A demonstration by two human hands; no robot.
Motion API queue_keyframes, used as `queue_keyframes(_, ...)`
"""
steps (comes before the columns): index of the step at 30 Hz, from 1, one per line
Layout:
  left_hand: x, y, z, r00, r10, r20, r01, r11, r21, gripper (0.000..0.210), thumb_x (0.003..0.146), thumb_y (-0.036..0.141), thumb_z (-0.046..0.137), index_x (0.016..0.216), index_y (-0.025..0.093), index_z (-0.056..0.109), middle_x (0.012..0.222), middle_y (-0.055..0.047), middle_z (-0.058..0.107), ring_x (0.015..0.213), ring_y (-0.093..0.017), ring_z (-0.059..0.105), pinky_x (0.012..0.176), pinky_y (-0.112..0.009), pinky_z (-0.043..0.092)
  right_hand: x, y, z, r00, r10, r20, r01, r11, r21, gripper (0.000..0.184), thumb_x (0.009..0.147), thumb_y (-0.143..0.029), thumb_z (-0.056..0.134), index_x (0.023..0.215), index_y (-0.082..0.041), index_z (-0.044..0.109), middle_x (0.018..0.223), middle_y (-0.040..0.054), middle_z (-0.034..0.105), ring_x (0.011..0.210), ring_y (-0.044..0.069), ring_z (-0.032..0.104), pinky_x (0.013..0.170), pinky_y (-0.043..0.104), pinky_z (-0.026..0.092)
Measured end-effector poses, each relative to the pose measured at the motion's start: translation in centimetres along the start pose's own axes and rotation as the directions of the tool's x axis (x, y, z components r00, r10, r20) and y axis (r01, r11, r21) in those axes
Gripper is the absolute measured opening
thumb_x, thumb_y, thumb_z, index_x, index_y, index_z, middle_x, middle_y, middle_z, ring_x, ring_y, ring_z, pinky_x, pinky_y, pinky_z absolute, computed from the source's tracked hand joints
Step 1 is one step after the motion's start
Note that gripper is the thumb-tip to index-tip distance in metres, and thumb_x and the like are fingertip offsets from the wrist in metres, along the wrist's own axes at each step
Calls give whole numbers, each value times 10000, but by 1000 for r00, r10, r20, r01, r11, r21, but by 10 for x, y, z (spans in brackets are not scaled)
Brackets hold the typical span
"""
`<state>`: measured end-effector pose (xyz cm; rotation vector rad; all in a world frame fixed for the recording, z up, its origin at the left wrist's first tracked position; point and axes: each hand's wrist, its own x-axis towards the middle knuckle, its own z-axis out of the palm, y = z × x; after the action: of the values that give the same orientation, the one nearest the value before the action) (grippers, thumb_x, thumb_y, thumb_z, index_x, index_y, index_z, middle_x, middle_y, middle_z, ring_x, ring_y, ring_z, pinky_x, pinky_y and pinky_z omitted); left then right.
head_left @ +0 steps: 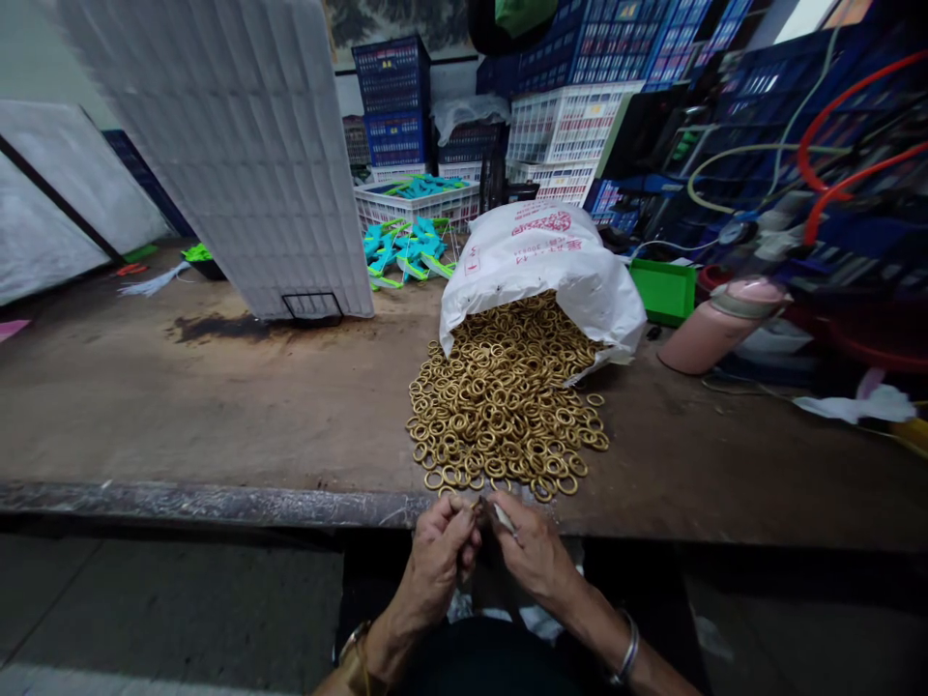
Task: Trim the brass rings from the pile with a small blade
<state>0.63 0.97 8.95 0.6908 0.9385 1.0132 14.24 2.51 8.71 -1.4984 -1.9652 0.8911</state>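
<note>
1. Lighting: dim, even, from overhead; soft shadows under the white sack [543,266].
2. Glare: faint sheen on the brass rings [500,406].
3. Distortion: strong wide-angle bending at the edges.
4. Focus: background crates [395,101] slightly soft.

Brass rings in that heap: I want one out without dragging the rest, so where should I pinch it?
Take a loose ring lying flat and apart at the heap's right edge. Probably pinch its rim from above, one fingertip inside the hole, one outside; the flat, open shape allows it.
</note>
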Motion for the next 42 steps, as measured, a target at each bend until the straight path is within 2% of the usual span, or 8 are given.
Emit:
queue_keyframes(5,0,4,1,998,54,-34,-50,991,127,324,716,471,576,729,178,439,529,72,454,367,-27,315,364,-158,249,-3,-6,-1,998,-36,59,45,986,-158,242,651,-67,355,778,-203,511,657,5,589,605,136,542,566,217,338)
queue_keyframes(16,-2,7,2,995,92,-49,-80,975,208,337,719,477,562,671,169,434,521,60,436,392,-36,311,383,-170,242,-3,-8,0,999,-20,49,33,956,-290,198,721,-95,343,794,-191,500,702,30,623,639,153,562,553,232,294)
queue_keyframes(22,-16,9,0,978,202,40,-206,949,239,287,765,408,553,655,152,484,545,41,444,440,-45,345,421,-175,266,1,-4,-5,986,-4,164,51,958,-282,174,715,-93,357,766,-196,488,643,1,594,577,123,525,518,217,256)
queue_keyframes(25,-25,15,-3,990,133,48,-137,985,109,254,764,390,567,694,159,487,528,48,454,400,-36,328,393,-171,247,1,-4,-1,988,8,152,43,944,-328,158,736,-110,360,755,-196,492,629,-1,589,553,123,514,504,220,234)
queue_keyframes(28,-27,24,-15,996,35,-88,-47,989,-141,265,750,404,577,697,171,463,524,54,467,367,-32,314,364,-166,230,3,-6,7,996,-18,84,46,940,-339,198,702,-61,366,770,-191,500,662,10,600,592,130,532,531,224,258)
queue_keyframes(31,-24,33,-35,982,-2,-186,-59,946,-318,267,736,391,594,694,161,465,609,24,529,414,-42,381,380,-165,274,10,-9,18,995,-95,43,104,939,-327,237,706,-47,374,843,-187,508,744,25,618,680,143,556,587,228,297)
queue_keyframes(36,-25,40,-59,969,45,-244,-136,918,-372,202,741,314,594,696,144,493,684,-14,576,476,-59,450,401,-168,311,19,-13,38,992,-125,29,125,888,-442,354,787,-163,429,1139,-199,429,1017,76,613,810,182,571,655,264,325)
queue_keyframes(42,-26,38,-62,985,13,-175,-91,888,-450,208,718,264,589,899,172,545,636,14,554,445,-68,445,397,-175,329,23,-26,37,998,-34,43,51,861,-507,275,828,-199,404,1097,-208,460,961,68,626,765,193,586,622,288,323)
